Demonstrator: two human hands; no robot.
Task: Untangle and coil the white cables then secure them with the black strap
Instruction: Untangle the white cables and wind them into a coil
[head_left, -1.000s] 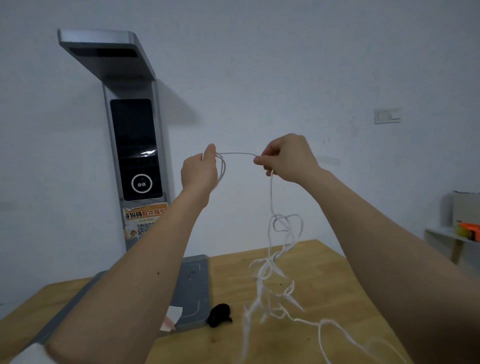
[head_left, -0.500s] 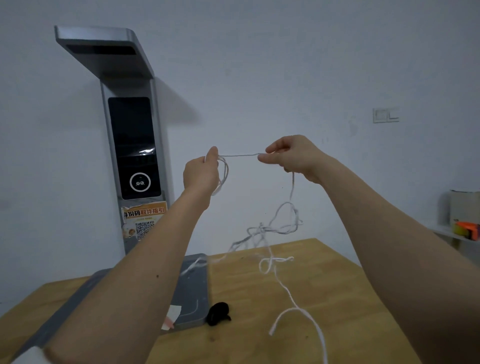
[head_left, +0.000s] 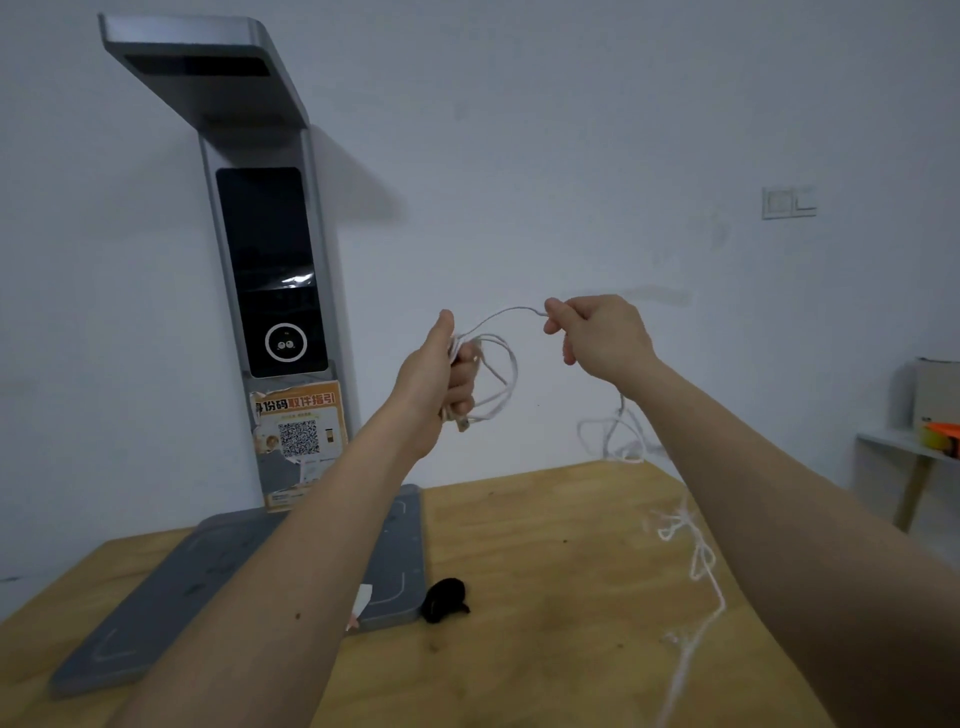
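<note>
Raised above the table, my left hand (head_left: 441, 382) grips a small coil of white cable (head_left: 498, 379), a few loops hanging from its fist. A short arc of the cable runs up to my right hand (head_left: 597, 332), which pinches it between thumb and forefinger. Behind my right forearm the rest of the cable drops in a tangle (head_left: 618, 434) and trails down the right side of the table (head_left: 701, 566). The black strap (head_left: 444, 600) lies bunched on the wooden table (head_left: 545, 571), beside the grey base.
A tall grey scanner stand (head_left: 270, 270) with a dark screen rises at the back left; its flat grey base (head_left: 218, 587) covers the table's left part. A white wall is behind. At the far right stand a small shelf (head_left: 904, 447) and a box.
My left hand has gathered more loops into its fist. My right hand moved down and toward the left hand, slackening the cable between them. The hanging tangle swung right, behind my right forearm.
</note>
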